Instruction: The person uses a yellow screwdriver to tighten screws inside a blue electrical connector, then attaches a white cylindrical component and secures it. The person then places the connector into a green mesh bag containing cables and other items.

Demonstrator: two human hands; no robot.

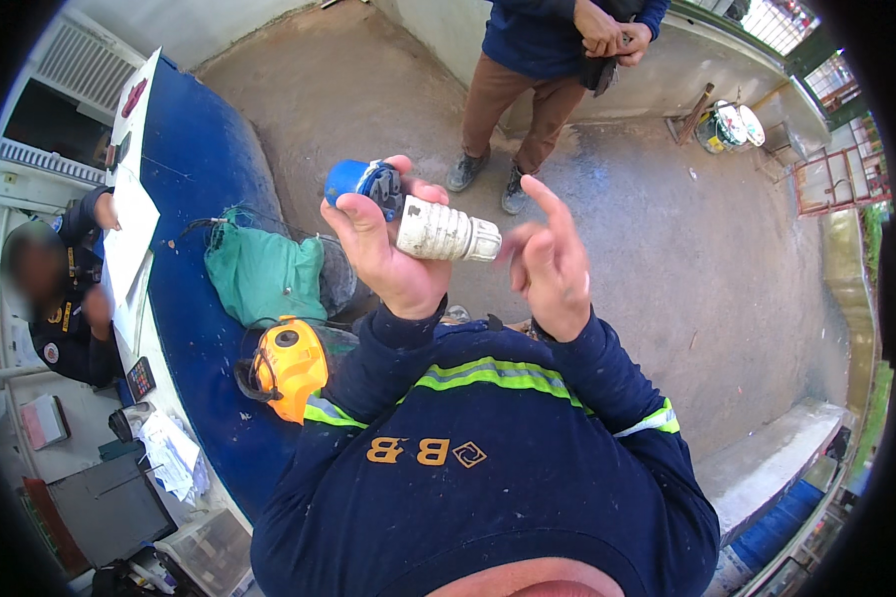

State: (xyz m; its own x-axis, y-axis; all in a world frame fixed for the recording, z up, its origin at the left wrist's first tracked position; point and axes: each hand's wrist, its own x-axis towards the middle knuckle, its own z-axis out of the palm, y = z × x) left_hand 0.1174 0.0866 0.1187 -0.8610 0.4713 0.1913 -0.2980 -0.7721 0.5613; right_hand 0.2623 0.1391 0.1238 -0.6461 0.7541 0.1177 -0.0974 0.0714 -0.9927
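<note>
My left hand (393,261) is closed around an industrial power plug (438,230) held up in front of my chest. The plug has a dirty white ribbed body and a blue round end (354,180) with dark parts at its opening. Thumb and fingers wrap its blue end and the near part of the white body. Just right of the plug's narrow white tip, my right hand (556,269) is raised, index finger stretched out and the others loosely bent. A small gap seems to separate it from the plug, and its fingers are partly blurred.
A person (528,90) stands opposite, hands together on a dark object. Left, another person (70,298) sits behind a blue-fronted counter (194,169). Beside it are a green sack (264,274) and a yellow helmet (294,368). Buckets (729,127) stand far right; a ledge (782,463) runs near right.
</note>
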